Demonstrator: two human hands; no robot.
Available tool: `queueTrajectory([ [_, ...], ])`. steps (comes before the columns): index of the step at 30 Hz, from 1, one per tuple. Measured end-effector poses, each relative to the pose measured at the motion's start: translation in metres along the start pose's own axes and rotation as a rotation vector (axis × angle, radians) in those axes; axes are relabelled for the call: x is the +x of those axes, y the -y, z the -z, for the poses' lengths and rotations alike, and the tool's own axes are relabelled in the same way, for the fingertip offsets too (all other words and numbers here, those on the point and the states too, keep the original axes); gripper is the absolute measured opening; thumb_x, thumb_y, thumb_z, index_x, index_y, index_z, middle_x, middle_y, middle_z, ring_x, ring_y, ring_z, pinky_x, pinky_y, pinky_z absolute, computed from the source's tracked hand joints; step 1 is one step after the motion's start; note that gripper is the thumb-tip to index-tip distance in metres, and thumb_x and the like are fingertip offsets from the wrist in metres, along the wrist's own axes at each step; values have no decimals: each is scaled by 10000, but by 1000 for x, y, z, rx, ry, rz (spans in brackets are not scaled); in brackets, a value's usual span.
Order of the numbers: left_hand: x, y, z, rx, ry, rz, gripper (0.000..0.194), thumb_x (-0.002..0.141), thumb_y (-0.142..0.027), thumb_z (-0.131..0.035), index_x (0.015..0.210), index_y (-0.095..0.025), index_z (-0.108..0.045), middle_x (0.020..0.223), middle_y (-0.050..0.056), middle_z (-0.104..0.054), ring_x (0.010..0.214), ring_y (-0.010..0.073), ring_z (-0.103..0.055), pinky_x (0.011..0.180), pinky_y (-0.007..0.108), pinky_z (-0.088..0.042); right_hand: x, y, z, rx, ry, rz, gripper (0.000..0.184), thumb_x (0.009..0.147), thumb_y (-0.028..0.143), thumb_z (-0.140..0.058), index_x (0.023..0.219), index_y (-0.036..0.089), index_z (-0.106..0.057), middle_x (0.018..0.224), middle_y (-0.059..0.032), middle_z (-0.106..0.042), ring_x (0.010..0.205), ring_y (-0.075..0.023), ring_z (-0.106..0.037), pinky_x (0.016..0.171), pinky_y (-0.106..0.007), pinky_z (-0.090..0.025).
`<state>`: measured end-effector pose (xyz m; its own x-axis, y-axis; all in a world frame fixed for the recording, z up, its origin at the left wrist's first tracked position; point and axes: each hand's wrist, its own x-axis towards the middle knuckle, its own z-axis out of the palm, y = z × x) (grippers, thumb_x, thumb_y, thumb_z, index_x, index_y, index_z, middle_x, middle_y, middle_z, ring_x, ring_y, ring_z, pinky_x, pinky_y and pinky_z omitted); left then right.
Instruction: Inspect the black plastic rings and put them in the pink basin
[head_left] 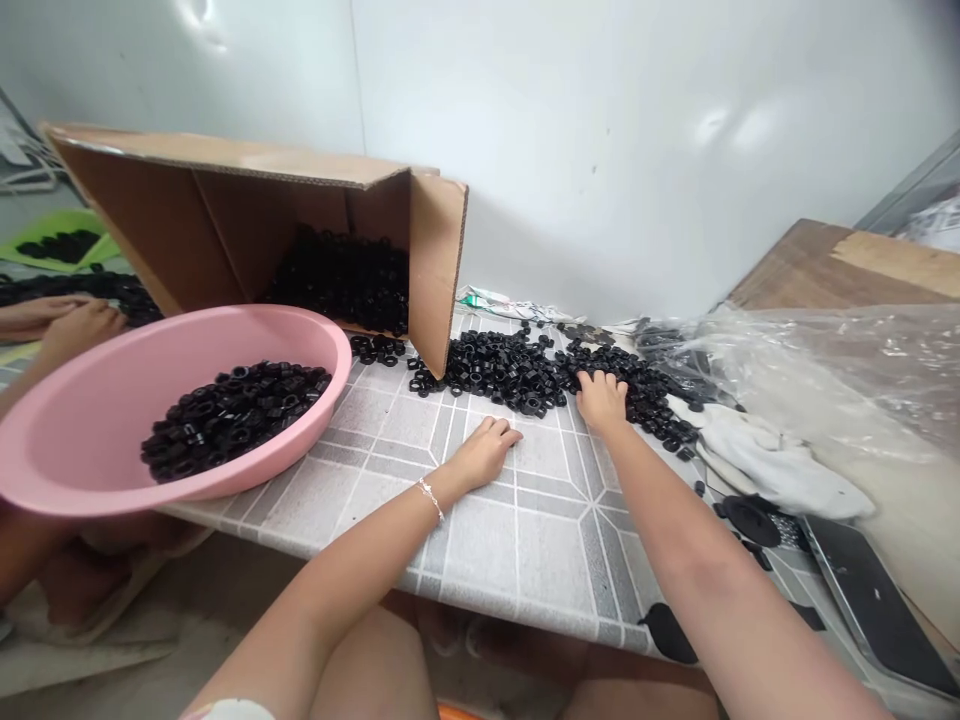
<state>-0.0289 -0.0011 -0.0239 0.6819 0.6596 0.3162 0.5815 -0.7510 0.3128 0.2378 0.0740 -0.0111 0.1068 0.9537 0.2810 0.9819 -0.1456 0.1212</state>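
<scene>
Many small black plastic rings (510, 368) lie in a loose heap on the table, spreading to the right. My right hand (604, 402) is at the front edge of this heap, its bent fingertips among the rings. What it grips there is hidden. My left hand (486, 454), with a bracelet at the wrist, rests on the tablecloth just in front of the heap. Its fingers are curled in, and anything in them is out of sight. To the left, a pink basin (319, 420) holds more black rings.
Behind the basin a cardboard box (439, 260) lies on its side with black rings inside. White gloves (780, 460), a phone (877, 600) and clear plastic sheeting (840, 370) are at right. A co-worker's hands (75, 325) and a green tray (56, 225) are at far left.
</scene>
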Motion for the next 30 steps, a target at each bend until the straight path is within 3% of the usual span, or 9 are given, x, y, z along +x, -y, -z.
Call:
queueTrajectory([
  [4, 1, 5, -4, -221, -40, -1, 389, 859, -24, -375, 1157, -184, -567, 1033, 72, -542, 993, 180, -525, 932, 322, -454, 10, 0, 9, 115, 29, -19, 261, 866, 200, -455, 1091, 121, -561, 1088, -185, -606, 1005, -292, -532, 843, -402, -355],
  [6, 2, 9, -5, -363, -72, 33, 343, 856, -62, -422, 1137, -192, -568, 1057, 66, -530, 954, 161, -554, 915, 315, -470, 7, 3, 19, 299, -33, -117, 228, 843, 241, -490, 1032, 138, -565, 1002, -161, -637, 933, -274, -569, 816, -382, -382],
  [9, 8, 15, -4, -619, -130, 163, 277, 813, -116, -522, 1076, -181, -583, 1100, 63, -533, 844, 127, -592, 852, 303, -503, -19, 22, 36, 761, -167, -282, 184, 789, 292, -523, 941, 192, -551, 813, -69, -647, 783, -226, -596, 756, -347, -426],
  [12, 15, 21, -3, -865, -168, 287, 294, 777, -159, -582, 1071, -168, -588, 1035, 58, -600, 843, 141, -622, 847, 322, -510, -62, 55, 42, 1355, -131, -206, 236, 752, 345, -550, 947, 217, -516, 719, -6, -632, 717, -193, -623, 729, -328, -465],
  [14, 18, 21, -1, -1013, -149, 285, 325, 781, -205, -599, 1103, -161, -588, 1042, 70, -635, 911, 169, -634, 881, 345, -503, -89, 76, 40, 1594, -92, -214, 292, 733, 397, -600, 952, 223, -516, 757, -6, -652, 718, -185, -640, 729, -327, -474],
  [18, 16, 16, 5, -1142, -97, 242, 350, 754, -237, -656, 1089, -144, -616, 1154, 107, -642, 1035, 204, -618, 942, 366, -479, -117, 97, 36, 1679, -42, -224, 287, 680, 430, -686, 836, 218, -573, 796, -13, -650, 761, -179, -623, 769, -330, -476],
  [25, 12, 11, 9, -1151, -83, 360, 333, 693, -224, -725, 998, -121, -638, 1041, 103, -687, 938, 201, -653, 926, 394, -489, -119, 95, 38, 1706, 44, -170, 298, 662, 453, -718, 829, 226, -620, 793, -9, -646, 727, -178, -582, 740, -340, -484],
  [30, 12, 14, 9, -1183, -24, 365, 311, 675, -245, -740, 944, -109, -665, 972, 93, -714, 881, 195, -663, 896, 379, -503, -121, 97, 37, 1698, 52, -140, 283, 663, 467, -715, 770, 223, -619, 786, -19, -666, 749, -196, -595, 776, -368, -485],
])
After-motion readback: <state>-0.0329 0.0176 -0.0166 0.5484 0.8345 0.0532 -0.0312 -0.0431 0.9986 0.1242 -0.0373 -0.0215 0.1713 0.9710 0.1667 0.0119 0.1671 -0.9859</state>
